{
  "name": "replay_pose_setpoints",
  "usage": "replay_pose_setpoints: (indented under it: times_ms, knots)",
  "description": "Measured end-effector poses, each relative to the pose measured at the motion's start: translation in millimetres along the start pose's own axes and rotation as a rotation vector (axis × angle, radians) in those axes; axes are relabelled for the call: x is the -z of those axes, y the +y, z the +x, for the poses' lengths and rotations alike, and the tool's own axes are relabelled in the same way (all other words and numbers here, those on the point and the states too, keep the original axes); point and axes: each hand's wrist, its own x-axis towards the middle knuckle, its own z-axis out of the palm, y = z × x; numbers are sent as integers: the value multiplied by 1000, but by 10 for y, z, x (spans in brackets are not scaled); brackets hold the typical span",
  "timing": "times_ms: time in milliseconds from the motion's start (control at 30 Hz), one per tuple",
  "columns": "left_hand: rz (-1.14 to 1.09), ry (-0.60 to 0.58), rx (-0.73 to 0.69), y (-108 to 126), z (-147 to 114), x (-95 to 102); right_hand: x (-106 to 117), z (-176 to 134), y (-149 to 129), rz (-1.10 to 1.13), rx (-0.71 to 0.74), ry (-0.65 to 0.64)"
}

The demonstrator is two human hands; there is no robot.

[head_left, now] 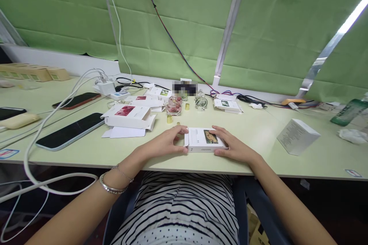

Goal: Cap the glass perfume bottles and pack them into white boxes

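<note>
While our two hands frame the flat white carton near the front edge of the table, light and even pressure seems the best way to handle it. The carton appears to lie flat, its printed face with the brownish flower photo turned up. Our left hand is curled around the left end, thumb at the near corner and fingers at the far one; a bit of flap seems to stand out there, though our fingers hide too much to be certain. Our right hand grips the other end, fingertips reaching over the top onto the photo, thumb against the near side wall.

Thin card would probably dent at the corners, so we do well to hold it by the edges rather than press down on the middle, and to square any loose flap with the left thumb before pushing on it. We should also mind our spacing: a small gold cap stands beyond our left hand, just in front of the glass bottle with pinkish contents, and the loose pink-flower carton sits close by on the left, within reach of a careless wrist.
</note>
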Motion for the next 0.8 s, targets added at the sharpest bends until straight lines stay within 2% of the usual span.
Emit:
replay_pose_setpoints:
  times_ms: [367,600,667,800]
  knots:
    - [0,11,-41,6,16,-45,50,-13,7,61,16,-28]
    - [-82,-61,-16,10,17,-3,61,-18,-7,99,21,-26]
    - [-56,-19,-28,20,26,-36,63,-14,-15,119,21,-32]
    - [43,161,-67,34,48,-142,56,-8,-21,148,24,-23]
